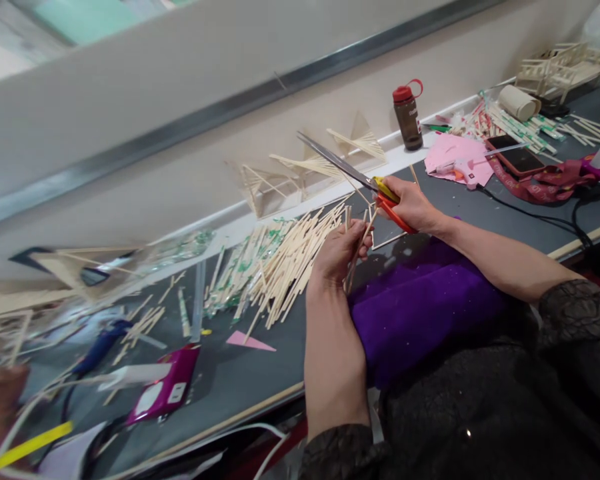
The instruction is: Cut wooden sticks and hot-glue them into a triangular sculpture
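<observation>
My right hand (pixel 414 205) is closed around the yellow and orange handles of a pair of scissors (pixel 339 161). Their long blades point up and left, slightly apart. Just below, my left hand (pixel 339 248) pinches a few thin wooden chopsticks (pixel 369 227), which stand out above and below the fingers. A large heap of loose chopsticks (pixel 293 267) lies to the left of that hand. Beyond it, near the wall, stand twisted frames of thin sticks (pixel 273 183). Purple cloth (pixel 420 307) bunches beneath my forearms.
A dark bottle (pixel 407 120) with a red cap stands by the wall. On the right are a glue gun (pixel 465 170) on pink paper, a phone (pixel 516 155) and cables. A magenta power bank (pixel 167 390) lies left, near another person's blurred hand (pixel 0 413).
</observation>
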Available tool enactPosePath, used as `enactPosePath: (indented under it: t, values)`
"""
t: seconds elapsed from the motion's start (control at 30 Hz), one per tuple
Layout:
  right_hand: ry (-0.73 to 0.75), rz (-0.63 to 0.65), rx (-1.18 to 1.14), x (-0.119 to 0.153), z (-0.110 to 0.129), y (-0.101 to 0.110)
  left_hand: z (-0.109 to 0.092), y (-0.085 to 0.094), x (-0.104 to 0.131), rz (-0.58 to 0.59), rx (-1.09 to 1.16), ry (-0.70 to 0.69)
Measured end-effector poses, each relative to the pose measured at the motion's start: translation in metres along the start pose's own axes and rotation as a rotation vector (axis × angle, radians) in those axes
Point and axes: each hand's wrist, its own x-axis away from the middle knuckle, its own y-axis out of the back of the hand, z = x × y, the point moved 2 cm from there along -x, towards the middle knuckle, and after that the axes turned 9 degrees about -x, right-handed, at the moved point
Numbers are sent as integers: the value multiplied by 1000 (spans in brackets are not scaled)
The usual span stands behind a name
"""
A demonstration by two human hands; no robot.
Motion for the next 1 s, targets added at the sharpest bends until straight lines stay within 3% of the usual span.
enactPosePath:
  t: [0.07, 0.2, 0.27, 0.33, 0.47, 0.6, 0.73, 1.0]
  values:
    - [-12, 7, -4, 0, -1, -1, 5, 4, -6, -132, -94, -8]
    - [-35, 8, 32, 0, -2, -1, 7, 15, -11, -590, -445, -140]
    - [-30, 13, 41, 1, -1, -2, 4, 17, -10, -697, -484, -233]
    - [-17, 19, 46, 2, 0, -2, -1, 14, -7, -669, -452, -315]
    - [-37, 51, 31, 5, 1, -5, -8, 3, -1, -492, -452, -494]
    - [-53, 70, 16, 6, 2, -7, -8, -2, 2, -427, -431, -519]
    - [-49, 67, 5, 7, 6, -6, -6, 0, 1, -433, -466, -529]
    - [-74, 10, -9, 8, 9, -8, -6, 0, 0, -532, -588, -691]
